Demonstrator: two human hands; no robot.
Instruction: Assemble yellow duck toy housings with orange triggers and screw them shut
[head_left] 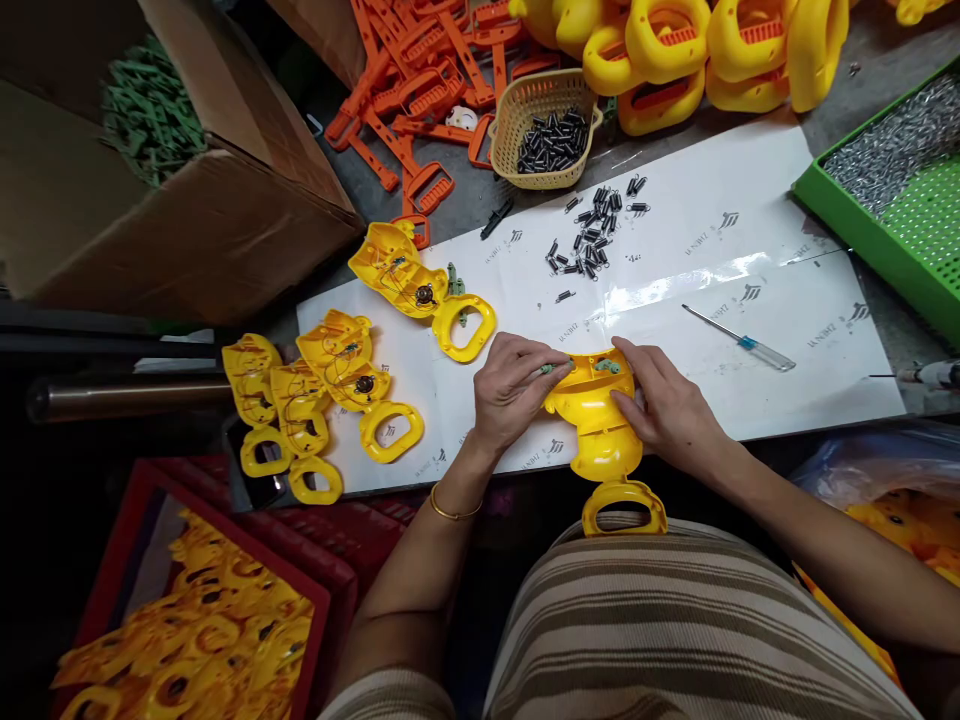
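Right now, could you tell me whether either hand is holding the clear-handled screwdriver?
No, the clear-handled screwdriver lies on the white sheet, while both hands grip the yellow plastic shell.

Small green part pinched at left hand point(517, 385), mostly buried under fingertips, shape unreadable. Yellow moulded plastic toy shell point(600, 430) half covered by right hand point(664, 405). Green perforated plastic tray point(911, 200) sliced off by right edge. Red plastic crate point(330, 580) cropped at bottom. Tiny print on white paper sheet point(712, 250) illegible.
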